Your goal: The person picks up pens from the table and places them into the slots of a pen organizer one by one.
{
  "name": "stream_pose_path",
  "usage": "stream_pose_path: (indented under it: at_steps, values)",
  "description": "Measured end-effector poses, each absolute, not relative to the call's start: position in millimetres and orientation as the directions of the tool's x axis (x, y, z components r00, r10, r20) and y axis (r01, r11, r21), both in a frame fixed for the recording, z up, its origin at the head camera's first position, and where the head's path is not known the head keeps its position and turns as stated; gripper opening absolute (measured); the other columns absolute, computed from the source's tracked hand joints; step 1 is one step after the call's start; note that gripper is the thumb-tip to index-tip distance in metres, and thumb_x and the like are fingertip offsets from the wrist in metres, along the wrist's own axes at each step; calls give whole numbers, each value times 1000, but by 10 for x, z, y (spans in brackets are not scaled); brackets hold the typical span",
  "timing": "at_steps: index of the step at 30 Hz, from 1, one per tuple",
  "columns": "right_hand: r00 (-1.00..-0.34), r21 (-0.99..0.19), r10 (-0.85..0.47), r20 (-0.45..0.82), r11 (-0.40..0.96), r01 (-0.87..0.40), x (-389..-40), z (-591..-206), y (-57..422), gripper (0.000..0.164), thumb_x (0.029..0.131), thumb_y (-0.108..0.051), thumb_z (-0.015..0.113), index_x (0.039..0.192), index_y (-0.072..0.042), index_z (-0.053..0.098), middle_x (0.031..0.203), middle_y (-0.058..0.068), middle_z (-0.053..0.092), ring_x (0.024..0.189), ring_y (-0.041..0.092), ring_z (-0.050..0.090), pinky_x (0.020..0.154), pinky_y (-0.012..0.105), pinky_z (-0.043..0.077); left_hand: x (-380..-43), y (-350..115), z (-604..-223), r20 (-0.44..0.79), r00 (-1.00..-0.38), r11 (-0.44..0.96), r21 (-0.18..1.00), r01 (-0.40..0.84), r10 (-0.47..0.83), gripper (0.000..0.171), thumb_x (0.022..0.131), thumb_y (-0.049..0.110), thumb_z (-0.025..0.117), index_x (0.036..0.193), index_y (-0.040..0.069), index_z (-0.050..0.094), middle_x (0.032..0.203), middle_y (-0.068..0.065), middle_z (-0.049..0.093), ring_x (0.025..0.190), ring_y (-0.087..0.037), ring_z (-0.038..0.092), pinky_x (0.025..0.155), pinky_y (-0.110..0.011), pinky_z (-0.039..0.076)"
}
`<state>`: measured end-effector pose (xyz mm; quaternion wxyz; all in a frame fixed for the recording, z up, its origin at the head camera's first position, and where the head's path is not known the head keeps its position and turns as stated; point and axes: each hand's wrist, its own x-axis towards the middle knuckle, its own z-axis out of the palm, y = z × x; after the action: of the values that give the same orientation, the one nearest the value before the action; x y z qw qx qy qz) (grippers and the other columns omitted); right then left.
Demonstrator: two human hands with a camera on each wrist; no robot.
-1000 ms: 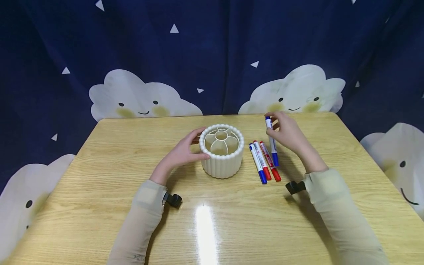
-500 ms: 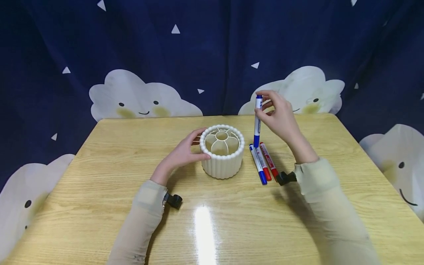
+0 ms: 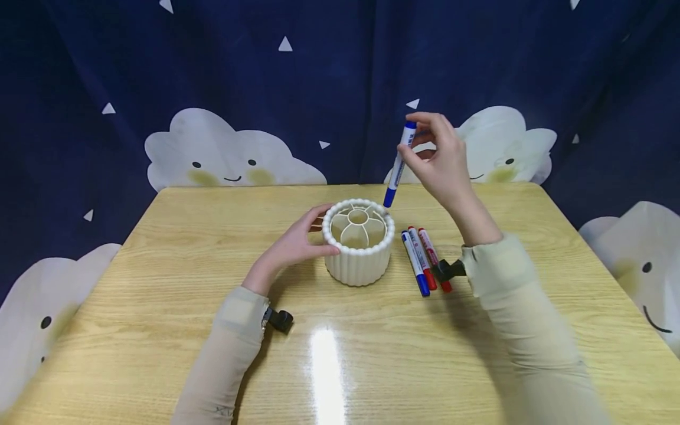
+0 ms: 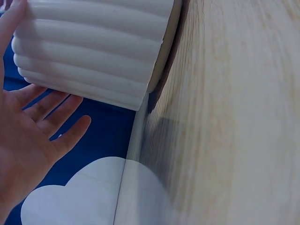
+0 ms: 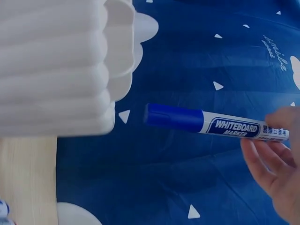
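Observation:
A white ribbed pen holder (image 3: 358, 265) with petal-shaped compartments and a beaded rim stands on the table. My left hand (image 3: 292, 243) holds it from the left, thumb at the front rim and fingers round the far side. In the left wrist view, the fingers (image 4: 56, 105) lie along its ribbed wall. High on the right, my right hand (image 3: 438, 153) pinches a blue whiteboard marker (image 3: 399, 162) near its upper end. The marker tilts with its blue cap (image 5: 173, 117) down, close to the holder's right back rim. The right wrist view shows the cap apart from the rim.
Right of the holder, a blue marker (image 3: 414, 260) and two red ones, a white-bodied marker (image 3: 422, 257) and a red-bodied marker (image 3: 429, 245), lie side by side on the wooden table (image 3: 212, 236). Behind the table hangs a dark blue curtain (image 3: 239, 71) with clouds.
My right hand has lifted the blue whiteboard marker off the table beside the others and carried it up and left to the holder, tilting it. The left hand has stayed on the holder.

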<state>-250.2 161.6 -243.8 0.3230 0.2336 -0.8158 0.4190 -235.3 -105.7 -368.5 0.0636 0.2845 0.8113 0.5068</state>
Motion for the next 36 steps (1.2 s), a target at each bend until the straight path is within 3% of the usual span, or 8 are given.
stream_pose_path:
  at_steps: [7, 14, 19, 27, 36]
  values:
    - [-665, -563, -77, 743, 465, -683, -2504, -2431, 1478, 40, 81, -13, 68, 119, -6, 55, 101, 8, 52, 82, 5, 55, 65, 13, 50, -2339, -1050, -3683, 166, -838, 335, 863, 378, 520, 87, 71, 24, 78, 142, 19, 28, 137, -6, 39, 120, -28, 42, 103, -48, 33]
    - [-694, -581, -88, 715, 477, -660, -2484, -2449, 1353, 39, 81, -12, 68, 118, -7, 56, 101, 9, 53, 85, 12, 56, 66, 12, 50, -2191, -1025, -3458, 148, -837, 357, 855, 376, 527, 84, 73, 17, 75, 141, 7, 27, 138, -13, 38, 120, -31, 43, 102, -45, 34]
    - [-704, -582, -112, 701, 481, -656, -2319, -2391, 1231, 34, 81, -4, 65, 114, 0, 56, 99, 15, 53, 87, 19, 57, 67, 12, 50, -2149, -1019, -3399, 141, -838, 356, 859, 368, 526, 83, 74, 14, 75, 141, 7, 27, 137, -13, 39, 120, -31, 43, 103, -47, 33]
    - [-683, -549, -165, 711, 477, -686, -2461, -2629, 1254, 31, 80, -10, 68, 110, -5, 60, 100, 11, 54, 86, 15, 59, 65, 15, 52, -2339, -1048, -3667, 154, -837, 340, 864, 373, 526, 87, 72, 21, 77, 142, 16, 26, 138, -7, 38, 120, -27, 42, 103, -49, 32]
    - [-691, -538, -227, 686, 482, -692, -2477, -2805, 1271, 28, 81, -13, 67, 107, -3, 60, 97, 13, 55, 83, 14, 59, 65, 21, 54, -2357, -1064, -3714, 177, -831, 320, 865, 388, 528, 89, 71, 32, 77, 142, 15, 27, 138, -4, 39, 120, -29, 42, 103, -49, 33]
